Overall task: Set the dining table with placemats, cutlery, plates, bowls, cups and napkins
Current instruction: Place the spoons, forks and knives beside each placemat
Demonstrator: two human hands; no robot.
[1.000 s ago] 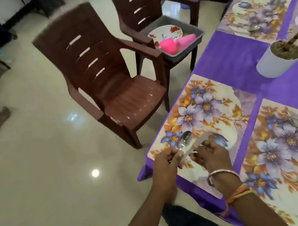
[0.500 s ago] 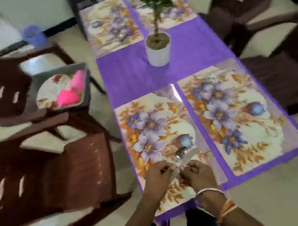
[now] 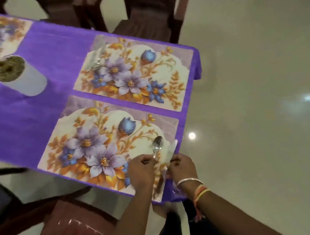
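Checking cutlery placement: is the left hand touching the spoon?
Touching. The head view shows the left hand pinching the spoon by its handle end.

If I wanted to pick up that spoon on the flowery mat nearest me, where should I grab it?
By its thin handle, coming from the person's side. The spoon has its bowl pointing away and its handle toward the person, where the left hand pinches it. The knife sits close on its right, so the left side looks freer.
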